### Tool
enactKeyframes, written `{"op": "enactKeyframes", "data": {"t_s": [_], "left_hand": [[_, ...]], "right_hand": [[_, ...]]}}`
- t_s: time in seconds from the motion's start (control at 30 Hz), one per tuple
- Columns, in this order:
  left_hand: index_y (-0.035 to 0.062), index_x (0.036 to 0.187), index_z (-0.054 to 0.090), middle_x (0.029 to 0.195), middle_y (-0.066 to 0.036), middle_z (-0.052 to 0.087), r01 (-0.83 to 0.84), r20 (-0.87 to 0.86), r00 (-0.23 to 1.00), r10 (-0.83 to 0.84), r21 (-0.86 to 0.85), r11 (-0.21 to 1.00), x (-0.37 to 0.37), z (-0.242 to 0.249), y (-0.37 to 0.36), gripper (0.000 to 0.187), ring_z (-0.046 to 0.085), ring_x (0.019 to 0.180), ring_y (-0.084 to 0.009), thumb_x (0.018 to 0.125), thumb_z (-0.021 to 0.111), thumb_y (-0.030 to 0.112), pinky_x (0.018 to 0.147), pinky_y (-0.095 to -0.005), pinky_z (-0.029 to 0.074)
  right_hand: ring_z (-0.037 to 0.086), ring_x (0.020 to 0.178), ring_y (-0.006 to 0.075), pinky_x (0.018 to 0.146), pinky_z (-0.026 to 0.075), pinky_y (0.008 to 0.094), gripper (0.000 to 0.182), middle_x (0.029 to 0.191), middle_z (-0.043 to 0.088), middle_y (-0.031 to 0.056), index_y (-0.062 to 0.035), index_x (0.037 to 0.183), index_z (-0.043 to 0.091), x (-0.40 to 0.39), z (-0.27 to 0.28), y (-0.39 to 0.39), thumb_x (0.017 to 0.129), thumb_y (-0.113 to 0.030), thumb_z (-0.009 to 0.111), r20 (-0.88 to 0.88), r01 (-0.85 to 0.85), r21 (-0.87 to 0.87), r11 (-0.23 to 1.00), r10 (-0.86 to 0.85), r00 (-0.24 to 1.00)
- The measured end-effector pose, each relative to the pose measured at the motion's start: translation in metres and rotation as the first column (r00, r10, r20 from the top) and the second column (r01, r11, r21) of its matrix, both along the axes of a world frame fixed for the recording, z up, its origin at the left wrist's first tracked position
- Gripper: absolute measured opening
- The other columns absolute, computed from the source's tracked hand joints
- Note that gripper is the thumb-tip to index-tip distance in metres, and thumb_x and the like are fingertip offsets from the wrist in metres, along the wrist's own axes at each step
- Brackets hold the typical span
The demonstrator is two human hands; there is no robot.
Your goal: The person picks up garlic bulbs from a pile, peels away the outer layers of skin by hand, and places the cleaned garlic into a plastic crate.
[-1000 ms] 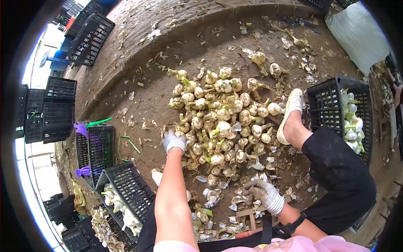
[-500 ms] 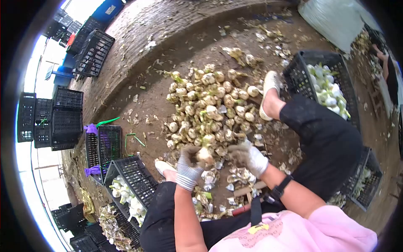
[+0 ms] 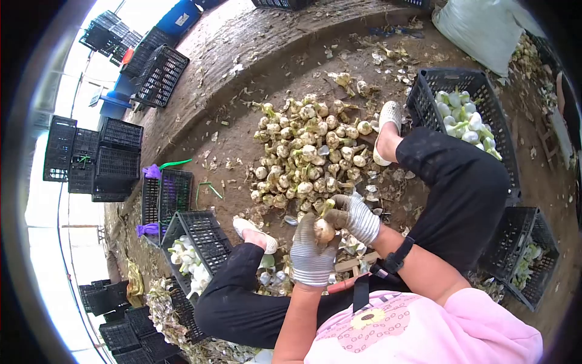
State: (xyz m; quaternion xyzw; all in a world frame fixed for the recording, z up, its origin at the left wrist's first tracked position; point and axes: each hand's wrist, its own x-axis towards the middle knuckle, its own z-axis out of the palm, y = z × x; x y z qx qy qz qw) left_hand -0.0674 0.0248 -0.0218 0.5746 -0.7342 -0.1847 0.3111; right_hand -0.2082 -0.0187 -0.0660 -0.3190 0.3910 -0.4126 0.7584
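Observation:
My left hand [image 3: 311, 252], in a striped work glove with a soiled palm, is closed round a garlic bulb [image 3: 324, 231]. The bulb has a brownish skin and its stem points up. My right hand [image 3: 356, 217], gloved the same way, has its fingers closed at the stem end of this bulb. Just beyond both hands lies a large heap of unpeeled garlic bulbs [image 3: 303, 151] on the dirt floor. Loose garlic skins [image 3: 351, 242] lie below and beside my hands.
A black crate [image 3: 424, 100] with whitish peeled garlic stands beyond my right knee, another crate [image 3: 206, 236] by my left leg. A third crate [image 3: 533, 267] is at the far right. Stacked crates [image 3: 115, 158] stand left. A red-handled tool [image 3: 342, 285] lies near my lap.
My left hand has moved right with the garlic bulb. My right hand has come to it and closed on its stem end. The view has shifted slightly.

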Motion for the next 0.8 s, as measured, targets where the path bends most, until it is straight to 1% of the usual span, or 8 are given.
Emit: {"op": "enactKeyframes", "data": {"t_s": [0.23,0.33,0.37,0.43,0.5,0.6,0.77,0.8], "left_hand": [[0.0006,0.114,0.047,0.108,-0.017,0.054,0.016,0.229,0.973,0.000,-0.070,0.997,-0.005,0.012,-0.007,0.062,0.055,0.098,-0.0307,0.059,0.076,0.008,0.086,-0.0362,0.044],[0.0007,0.115,0.046,0.109,-0.016,0.054,0.019,0.044,0.999,-0.020,0.037,0.999,0.000,0.015,-0.008,0.060,0.055,0.098,-0.0294,0.062,0.075,0.007,0.086,-0.0349,0.044],[0.0013,0.116,0.045,0.109,-0.016,0.053,0.032,-0.278,0.960,0.021,0.183,0.983,0.002,0.016,-0.008,0.058,0.056,0.097,-0.0292,0.065,0.073,0.009,0.083,-0.0351,0.047],[0.0024,0.117,0.043,0.109,-0.016,0.053,0.188,-0.768,0.600,0.226,0.410,0.892,0.007,0.019,-0.009,0.055,0.057,0.095,-0.0289,0.070,0.069,0.014,0.078,-0.0355,0.051],[0.0039,0.119,0.040,0.109,-0.016,0.052,0.388,-0.875,0.199,0.441,0.483,0.785,0.016,0.018,-0.009,0.054,0.058,0.092,-0.0284,0.074,0.066,0.021,0.065,-0.0361,0.057],[0.0041,0.122,0.037,0.108,-0.015,0.052,0.347,-0.822,0.250,0.512,0.570,0.745,0.021,0.009,-0.012,0.059,0.059,0.090,-0.0272,0.074,0.067,0.023,0.060,-0.0350,0.058],[0.0055,0.123,0.038,0.107,-0.012,0.053,0.014,-0.566,0.775,0.279,0.458,0.889,0.006,0.005,-0.001,0.052,0.057,0.093,-0.0224,0.082,0.059,0.031,0.078,-0.0343,0.050],[0.0055,0.121,0.039,0.106,-0.012,0.054,0.015,-0.681,0.638,0.360,0.478,0.878,0.009,-0.002,-0.003,0.052,0.057,0.091,-0.0223,0.082,0.059,0.032,0.076,-0.0341,0.051]], "right_hand": [[0.058,0.072,0.0124,0.061,0.050,0.0274,0.036,0.081,0.061,0.0048,0.0012,0.101,0.056,-0.005,-0.003,0.001,0.077,-0.023,0.068,0.127,0.000,0.159,0.987,-0.021,0.992],[0.058,0.068,0.0110,0.060,0.049,0.0252,0.031,0.080,0.062,0.0039,0.0008,0.101,0.058,-0.005,-0.002,0.003,0.078,-0.019,0.066,0.145,0.017,0.150,0.989,-0.039,0.989],[0.058,0.067,0.0102,0.059,0.048,0.0245,0.029,0.079,0.062,0.0033,0.0005,0.099,0.059,-0.007,-0.003,0.003,0.078,-0.019,0.066,0.153,0.012,0.112,0.994,-0.029,0.988],[0.056,0.065,0.0087,0.057,0.047,0.0230,0.025,0.077,0.061,0.0020,-0.0004,0.096,0.060,-0.006,0.000,0.005,0.078,-0.018,0.066,0.179,0.003,0.089,0.996,-0.019,0.984],[0.055,0.063,0.0073,0.054,0.045,0.0216,0.022,0.075,0.060,0.0005,-0.0015,0.093,0.061,-0.003,0.008,0.007,0.078,-0.017,0.066,0.215,-0.005,0.113,0.994,-0.020,0.976],[0.053,0.061,0.0064,0.051,0.043,0.0206,0.020,0.073,0.059,-0.0006,-0.0027,0.092,0.062,-0.002,0.013,0.007,0.078,-0.017,0.066,0.177,0.008,0.117,0.993,-0.029,0.984],[0.052,0.062,0.0076,0.053,0.042,0.0204,0.014,0.072,0.060,0.0008,-0.0015,0.091,0.062,0.002,0.022,0.015,0.081,-0.011,0.062,-0.106,-0.118,-0.127,0.985,0.105,0.989],[0.053,0.062,0.0082,0.053,0.043,0.0210,0.013,0.072,0.060,0.0013,-0.0014,0.091,0.063,0.002,0.023,0.013,0.081,-0.011,0.062,-0.080,-0.097,-0.129,0.987,0.087,0.993]]}}
